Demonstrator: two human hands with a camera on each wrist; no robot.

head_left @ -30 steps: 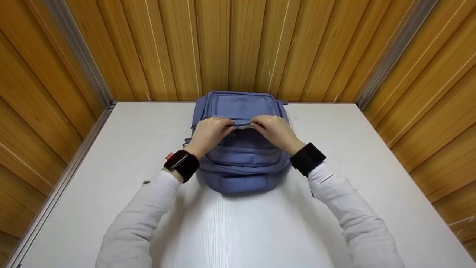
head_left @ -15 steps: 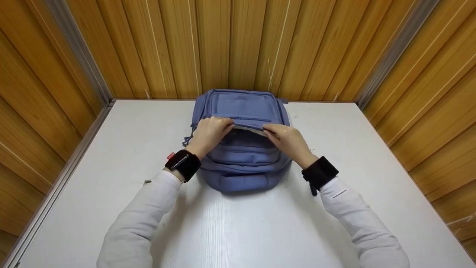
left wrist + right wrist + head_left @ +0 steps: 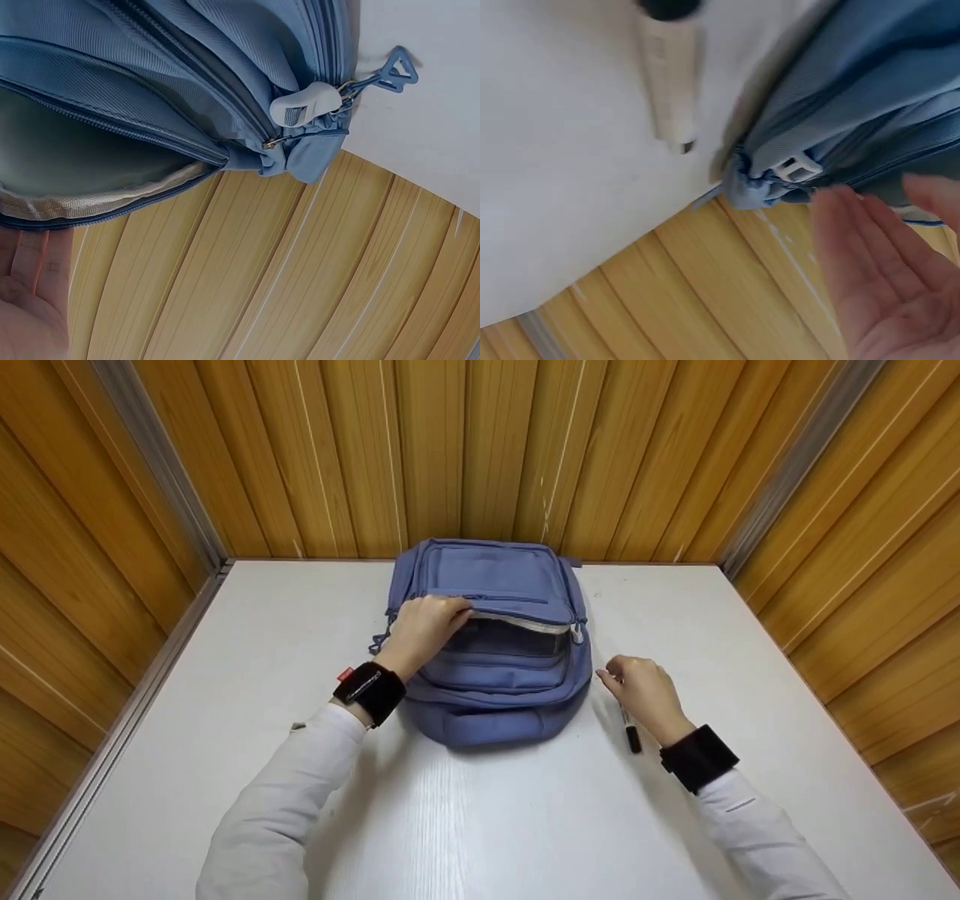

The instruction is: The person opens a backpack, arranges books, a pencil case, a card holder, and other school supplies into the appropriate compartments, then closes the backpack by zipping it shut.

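A blue backpack (image 3: 487, 570) lies on the white table with its front pocket unzipped. My left hand (image 3: 425, 631) pinches the pocket's upper edge and holds the mouth apart, showing a pale inner lining (image 3: 97, 199). To the right of the bag, my right hand (image 3: 645, 692) is off the fabric with nothing in its grasp, fingers loosely bent in the right wrist view. Below it on the table lies a marker (image 3: 634, 739) with a black cap and a whitish barrel, partly covered by the hand in the head view. The pocket's depth is dark.
A white zip pull (image 3: 306, 105) and a blue triangular tag (image 3: 397, 71) hang at the bag's side. Behind the table (image 3: 285, 607) rises a wood-patterned wall (image 3: 480, 450), with similar walls left and right. A small dark scrap (image 3: 298, 727) shows by the left sleeve.
My right hand has let go of the pocket edge and moved right and toward me, above the marker. My left hand has kept its grip, and the pocket mouth now gapes wider on the right.
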